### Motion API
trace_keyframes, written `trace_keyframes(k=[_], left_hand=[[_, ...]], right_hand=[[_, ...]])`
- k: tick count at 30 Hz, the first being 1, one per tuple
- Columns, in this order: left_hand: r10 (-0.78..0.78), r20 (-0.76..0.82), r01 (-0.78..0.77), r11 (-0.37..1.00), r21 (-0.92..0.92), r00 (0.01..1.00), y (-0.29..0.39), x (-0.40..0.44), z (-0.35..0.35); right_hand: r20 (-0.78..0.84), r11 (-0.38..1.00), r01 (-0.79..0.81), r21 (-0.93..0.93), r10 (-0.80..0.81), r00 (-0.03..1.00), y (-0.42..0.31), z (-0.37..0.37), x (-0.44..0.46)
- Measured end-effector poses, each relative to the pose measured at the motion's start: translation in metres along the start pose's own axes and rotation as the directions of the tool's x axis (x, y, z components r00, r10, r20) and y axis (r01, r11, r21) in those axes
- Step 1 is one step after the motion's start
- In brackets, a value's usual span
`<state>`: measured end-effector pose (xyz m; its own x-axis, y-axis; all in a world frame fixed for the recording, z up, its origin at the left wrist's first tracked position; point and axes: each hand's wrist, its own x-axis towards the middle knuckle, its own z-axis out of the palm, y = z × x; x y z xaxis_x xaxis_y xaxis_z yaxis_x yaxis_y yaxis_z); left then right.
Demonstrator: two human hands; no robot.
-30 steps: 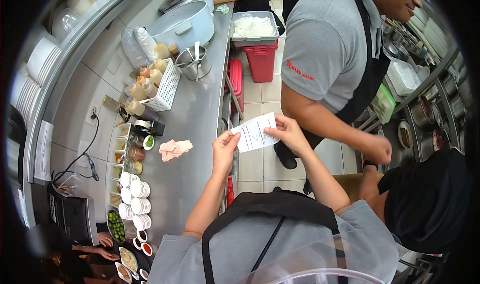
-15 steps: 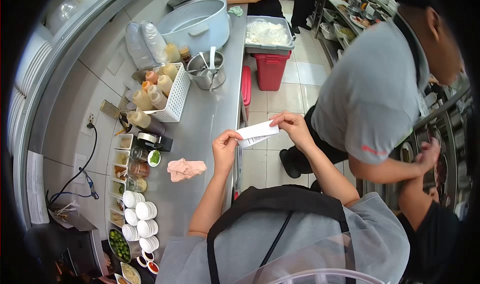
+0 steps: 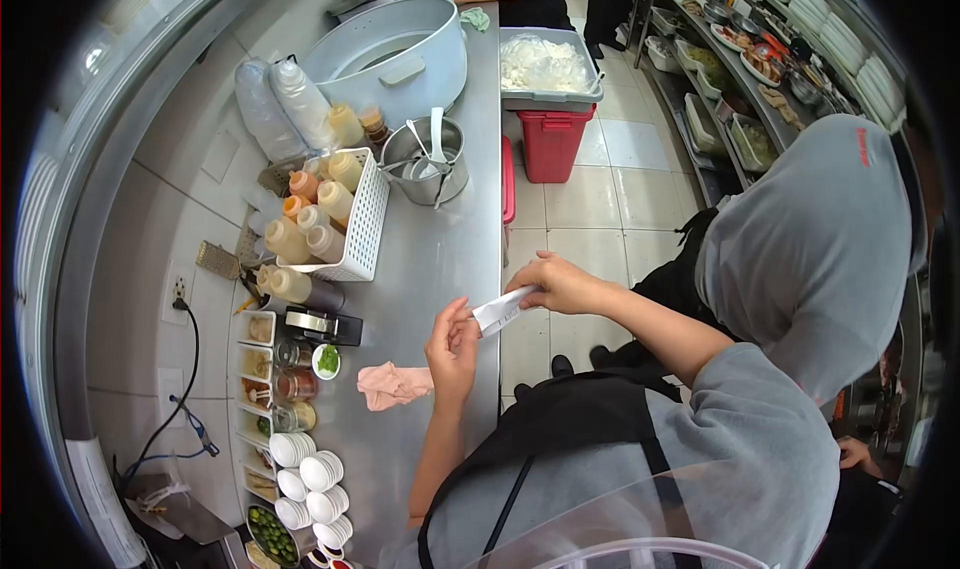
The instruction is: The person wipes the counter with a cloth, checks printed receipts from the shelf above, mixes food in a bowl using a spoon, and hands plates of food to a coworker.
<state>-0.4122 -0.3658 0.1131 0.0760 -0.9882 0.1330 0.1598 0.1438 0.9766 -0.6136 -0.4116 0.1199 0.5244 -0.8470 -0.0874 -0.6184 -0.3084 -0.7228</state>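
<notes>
A narrow folded white paper slip [image 3: 500, 312], with faint print on it, is held up between my hands just past the counter's front edge. My right hand [image 3: 565, 285] pinches its far end from above. At the near end, my left hand [image 3: 453, 349] has its fingers bent around the paper's edge; part of that grip is hidden. On the steel counter [image 3: 425, 259], left of my left hand, lies a crumpled pink cloth [image 3: 393, 385].
A white basket [image 3: 367, 224] of squeeze bottles, a metal pot [image 3: 440, 174] with utensils and a large tub [image 3: 440, 59] stand along the counter. Small white cups [image 3: 322, 471] are stacked nearby. A co-worker [image 3: 810, 249] bends close on my right. Beyond is a red bin [image 3: 550, 149].
The slip has been folded smaller and tilted, and my hands have come closer together and lower. The co-worker on the right has bent down and moved away from me.
</notes>
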Motion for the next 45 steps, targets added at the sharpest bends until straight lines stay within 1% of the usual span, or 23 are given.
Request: trace_keyframes(k=[3,6,7,9,11,14,18,20,22,26,27,29,32,33,35,37,38,39,40,41,42,44,45], left_hand=[[0.0,0.105,-0.029,0.962,0.273,0.994,-0.026,0.006,-0.01],[0.012,0.158,-0.069,0.929,0.364,0.987,-0.034,0.016,0.002],[0.024,0.207,-0.103,0.921,0.376,0.978,-0.036,0.02,0.012],[0.051,0.293,-0.172,0.898,0.404,0.955,-0.039,0.028,0.036],[0.084,0.405,-0.242,0.902,0.357,0.91,-0.035,0.038,0.07],[0.075,0.581,-0.312,0.895,0.319,0.81,-0.035,0.056,0.113],[0.09,0.759,-0.32,0.934,0.161,0.645,-0.058,0.091,0.177],[0.121,0.847,-0.329,0.942,0.067,0.518,-0.065,0.104,0.215],[0.182,0.902,-0.35,0.936,-0.037,0.392,-0.07,0.119,0.254],[0.262,0.922,-0.343,0.926,-0.157,0.285,-0.073,0.148,0.322],[0.262,0.927,-0.326,0.93,-0.169,0.268,-0.073,0.154,0.337],[0.262,0.928,-0.3,0.937,-0.179,0.264,-0.075,0.168,0.357],[0.306,0.928,-0.329,0.917,-0.227,0.211,-0.085,0.201,0.391],[0.285,0.937,-0.323,0.923,-0.211,0.203,-0.088,0.215,0.404],[0.224,0.956,-0.309,0.938,-0.16,0.187,-0.096,0.246,0.423],[0.152,0.962,-0.27,0.959,-0.088,0.227,-0.11,0.288,0.442],[0.093,0.957,-0.228,0.973,-0.03,0.275,-0.121,0.314,0.452],[0.011,0.959,-0.159,0.987,0.036,0.282,-0.133,0.341,0.461],[-0.014,0.951,-0.119,0.991,0.053,0.307,-0.146,0.365,0.471],[-0.062,0.944,-0.051,0.995,0.083,0.325,-0.16,0.391,0.482],[-0.177,0.932,0.124,0.982,0.145,0.316,-0.165,0.41,0.494],[-0.255,0.938,0.23,0.952,0.201,0.235,-0.183,0.432,0.522],[-0.314,0.935,0.285,0.923,0.26,0.163,-0.191,0.433,0.536]], right_hand=[[0.055,0.999,0.01,-0.052,-0.008,0.998,0.006,0.002,0.003],[-0.04,0.997,0.011,-0.077,-0.014,0.999,0.003,-0.005,-0.006],[-0.092,1.0,0.005,-0.016,-0.007,0.996,0.005,-0.008,-0.01],[-0.177,1.0,0.021,-0.015,-0.024,0.984,0.022,-0.015,-0.021],[-0.275,0.999,0.01,0.049,0.004,0.961,0.041,-0.025,-0.033],[-0.383,0.997,-0.072,-0.007,0.064,0.922,0.059,-0.05,-0.053],[-0.482,0.955,-0.285,0.077,0.286,0.828,0.076,-0.083,-0.109],[-0.497,0.898,-0.424,0.119,0.424,0.757,0.084,-0.097,-0.135],[-0.528,0.894,-0.442,0.068,0.408,0.745,0.092,-0.118,-0.144],[-0.659,0.909,-0.418,0.011,0.321,0.68,0.125,-0.151,-0.152],[-0.734,0.936,-0.353,-0.02,0.226,0.641,0.129,-0.159,-0.147],[-0.802,0.918,-0.395,0.033,0.26,0.537,0.139,-0.173,-0.137],[-0.859,0.877,-0.474,0.078,0.3,0.414,0.168,-0.189,-0.119],[-0.885,0.88,-0.462,0.111,0.299,0.358,0.176,-0.194,-0.11],[-0.882,0.868,-0.478,0.131,0.322,0.344,0.202,-0.213,-0.097],[-0.881,0.842,-0.514,0.164,0.359,0.307,0.224,-0.222,-0.085],[-0.886,0.825,-0.543,0.156,0.36,0.293,0.237,-0.231,-0.083],[-0.887,0.806,-0.57,0.158,0.37,0.278,0.247,-0.237,-0.08],[-0.888,0.784,-0.601,0.158,0.379,0.261,0.254,-0.244,-0.081],[-0.876,0.702,-0.693,0.161,0.425,0.228,0.258,-0.254,-0.083],[-0.886,0.709,-0.687,0.161,0.411,0.216,0.264,-0.262,-0.083],[-0.895,0.725,-0.668,0.166,0.395,0.206,0.273,-0.278,-0.084],[-0.916,0.754,-0.651,0.09,0.32,0.243,0.273,-0.287,-0.08]])
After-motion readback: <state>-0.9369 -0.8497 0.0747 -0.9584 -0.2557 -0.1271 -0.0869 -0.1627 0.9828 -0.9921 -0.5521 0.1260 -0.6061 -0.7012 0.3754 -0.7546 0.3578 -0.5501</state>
